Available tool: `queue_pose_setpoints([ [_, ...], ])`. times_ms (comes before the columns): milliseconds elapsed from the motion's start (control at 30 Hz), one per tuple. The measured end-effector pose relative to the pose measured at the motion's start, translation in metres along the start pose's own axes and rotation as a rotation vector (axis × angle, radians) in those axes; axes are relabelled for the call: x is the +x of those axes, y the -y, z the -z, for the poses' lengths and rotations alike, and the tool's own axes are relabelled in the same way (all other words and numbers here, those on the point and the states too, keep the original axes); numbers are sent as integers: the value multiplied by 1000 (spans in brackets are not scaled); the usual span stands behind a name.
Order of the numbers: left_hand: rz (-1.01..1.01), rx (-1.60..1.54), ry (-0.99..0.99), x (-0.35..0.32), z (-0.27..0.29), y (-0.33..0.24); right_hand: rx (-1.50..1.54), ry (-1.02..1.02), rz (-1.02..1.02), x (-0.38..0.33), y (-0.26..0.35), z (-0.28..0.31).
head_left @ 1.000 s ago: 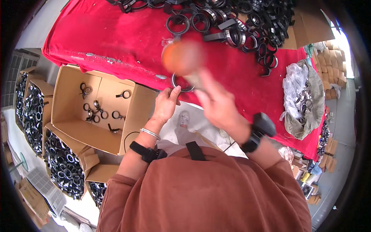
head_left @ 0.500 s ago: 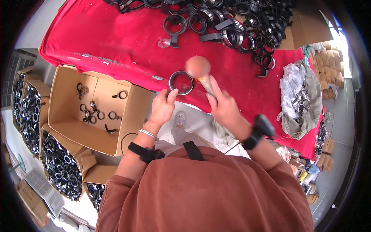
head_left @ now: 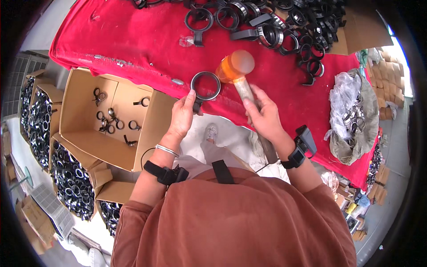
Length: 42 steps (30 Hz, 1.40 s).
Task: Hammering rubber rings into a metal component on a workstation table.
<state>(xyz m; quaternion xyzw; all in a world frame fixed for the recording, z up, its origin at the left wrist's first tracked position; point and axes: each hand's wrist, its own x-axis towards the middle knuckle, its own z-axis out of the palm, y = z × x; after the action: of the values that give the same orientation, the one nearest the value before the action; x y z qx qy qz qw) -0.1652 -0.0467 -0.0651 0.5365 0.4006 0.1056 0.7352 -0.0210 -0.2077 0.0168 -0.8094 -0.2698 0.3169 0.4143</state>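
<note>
In front of me stretches a bench (head_left: 133,35) draped in red cloth, its near edge scuffed and marked with pale spots. Along its far side lies a heap of black rings (head_left: 307,51), some with bright metal bands, spilling from beside a brown cardboard flap (head_left: 367,38). At the right end a grey-green sack (head_left: 371,111) sits with clear plastic (head_left: 342,98) bunched in its mouth. Beyond it, brown cartons (head_left: 391,75) are stacked above a grey floor (head_left: 387,147). To my left, below the bench edge, an open cardboard box (head_left: 155,120) has a few small black rings scattered on its bottom; further left stand boxes filled with rings (head_left: 73,182).

The ring I am handling (head_left: 207,98) is at the near edge of the bench, lying against the red cloth. My left hand (head_left: 181,115) has its fingers clamped on the ring's near left side, by the dark tab, with the thumb on top. My right hand (head_left: 265,116) has its fingers closed around the handle of an orange mallet (head_left: 233,66). The mallet's head is just beside the ring's right rim; I cannot tell whether they touch.
</note>
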Motion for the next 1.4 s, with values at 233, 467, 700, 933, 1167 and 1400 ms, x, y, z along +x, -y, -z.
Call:
queue_pose_setpoints([
  [233,-33,-86,-104,-6,-4,7,2,-126,430,-53,41,31],
  [467,-36,-213,-97,-4,-12,8,-391,96,312,-62,-19,-6],
  [700,12,-193,-102,-4,-5,11,-161,-109,429,-75,34,3],
  [933,34,-214,-46,0,-4,14,-348,-17,-10,-90,4,-18],
  [1167,78,-128,-23,-3,2,6,297,1,22,-94,65,2],
  [1400,59,-119,-7,3,4,-2,199,-49,118,-50,79,-9],
])
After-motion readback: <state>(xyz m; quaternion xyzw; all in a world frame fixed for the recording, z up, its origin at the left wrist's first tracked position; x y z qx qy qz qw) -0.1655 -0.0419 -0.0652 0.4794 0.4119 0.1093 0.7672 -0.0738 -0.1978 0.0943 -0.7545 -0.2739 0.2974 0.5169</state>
